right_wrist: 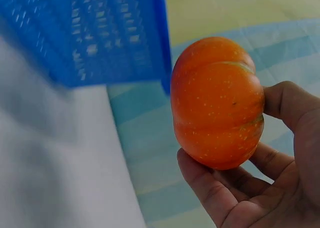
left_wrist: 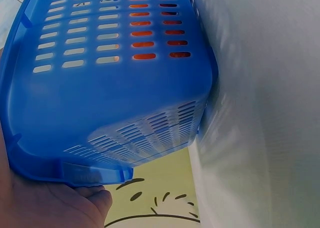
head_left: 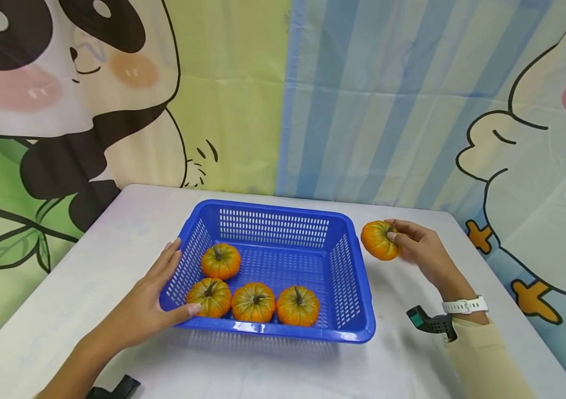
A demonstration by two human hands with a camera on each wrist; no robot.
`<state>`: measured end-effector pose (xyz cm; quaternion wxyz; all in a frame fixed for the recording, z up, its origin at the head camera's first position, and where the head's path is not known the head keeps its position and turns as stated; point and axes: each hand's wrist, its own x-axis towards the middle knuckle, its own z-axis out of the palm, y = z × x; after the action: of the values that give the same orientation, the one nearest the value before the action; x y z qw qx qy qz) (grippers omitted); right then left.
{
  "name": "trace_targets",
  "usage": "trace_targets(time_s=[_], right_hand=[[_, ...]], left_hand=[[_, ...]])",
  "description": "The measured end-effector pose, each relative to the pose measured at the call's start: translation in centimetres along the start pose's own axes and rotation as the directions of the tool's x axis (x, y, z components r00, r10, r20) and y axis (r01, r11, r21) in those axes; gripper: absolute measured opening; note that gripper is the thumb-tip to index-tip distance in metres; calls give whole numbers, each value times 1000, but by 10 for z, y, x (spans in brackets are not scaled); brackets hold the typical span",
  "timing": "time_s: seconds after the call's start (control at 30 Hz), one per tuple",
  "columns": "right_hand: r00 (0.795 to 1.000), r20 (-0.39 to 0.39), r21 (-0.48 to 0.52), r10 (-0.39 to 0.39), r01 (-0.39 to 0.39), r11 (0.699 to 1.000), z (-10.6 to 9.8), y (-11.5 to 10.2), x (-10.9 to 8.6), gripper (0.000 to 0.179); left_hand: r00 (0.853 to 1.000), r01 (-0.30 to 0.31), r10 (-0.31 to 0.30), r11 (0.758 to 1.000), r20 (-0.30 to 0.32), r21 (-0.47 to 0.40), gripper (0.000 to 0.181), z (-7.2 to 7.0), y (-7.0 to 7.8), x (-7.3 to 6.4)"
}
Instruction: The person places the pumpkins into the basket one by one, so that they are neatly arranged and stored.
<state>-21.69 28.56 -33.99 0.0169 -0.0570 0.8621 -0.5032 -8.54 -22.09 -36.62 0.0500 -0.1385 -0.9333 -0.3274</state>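
A blue plastic basket [head_left: 283, 332] with slotted walls stands in the middle of the white table. Inside it are several small orange pumpkins, among them one at the back left [head_left: 220, 260] and one at the front right [head_left: 297, 306]. My left hand [head_left: 145, 302] holds the basket's front left corner, thumb over the front rim and fingers along the left rim. To the right of the basket, my right hand [head_left: 419, 246] grips another orange pumpkin [right_wrist: 217, 103] between thumb and fingers. This pumpkin is in the air, close outside the basket's right rim.
The white table [head_left: 402, 354] ends at a printed curtain [head_left: 352, 100] behind the basket. A white band [head_left: 464, 305] and a black wrist device [head_left: 432, 322] are on the right wrist. Part of another black device [head_left: 115, 389] shows by the left wrist.
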Motion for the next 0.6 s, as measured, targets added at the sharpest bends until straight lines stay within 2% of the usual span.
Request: trace_targets(time_s=[0.37,0.6], right_hand=[[992,34,-8,-120,120,993,13,-38,-7,52],[987,89,-26,-133,136,990,28,-58,-3,51]], left_hand=[[1000,11,-11,1000,6,11,103,-1,2,1],[1000,13,-13,1000,6,-1,103,0,1,0]])
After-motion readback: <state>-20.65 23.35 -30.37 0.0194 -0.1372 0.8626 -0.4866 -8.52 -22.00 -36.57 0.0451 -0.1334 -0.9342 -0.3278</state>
